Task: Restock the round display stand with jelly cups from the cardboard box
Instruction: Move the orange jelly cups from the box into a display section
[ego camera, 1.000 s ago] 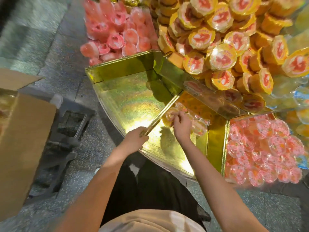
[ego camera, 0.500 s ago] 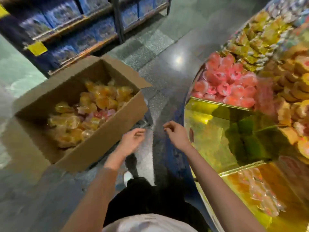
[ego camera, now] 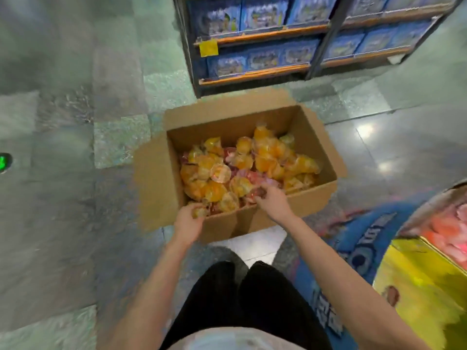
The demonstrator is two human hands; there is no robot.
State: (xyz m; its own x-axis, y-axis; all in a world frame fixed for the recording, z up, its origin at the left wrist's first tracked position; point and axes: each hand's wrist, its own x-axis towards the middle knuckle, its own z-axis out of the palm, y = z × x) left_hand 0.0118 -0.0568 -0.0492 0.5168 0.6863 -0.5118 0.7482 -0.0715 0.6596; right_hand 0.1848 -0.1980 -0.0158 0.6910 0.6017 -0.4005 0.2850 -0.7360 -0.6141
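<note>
Left hand (ego camera: 188,218) at near-left corner of open brown cardboard box (ego camera: 161,173), fingers curled round a small yellow-orange jelly cup (ego camera: 199,212) at the box's front edge. Right hand (ego camera: 271,199) reaching over near wall into the pile, fingers bent down onto reddish and orange clear-plastic jelly cups (ego camera: 242,168); blurred, so cannot tell whether a cup is actually gripped or only touched. Box on grey stone floor, flaps splayed, heaped loosely with cups. Round display stand with shiny gold-foil compartment (ego camera: 424,281) off to lower right, well apart from box; pink cups (ego camera: 454,223) just visible in a neighbouring section. Blue-packaged goods on shelf unit (ego camera: 278,46) behind box.

Risks, judged: loose heap likely to shift when cups pulled out, neighbours spilling over low near wall. Grabbing several at once with each hand probably means a weak hold, a cup dropped on hard floor during swing to stand, film lid possibly splitting. Mixed colours in box, so wrong flavour could land in wrong compartment. Turning fast, elbow may clip stand rim.
</note>
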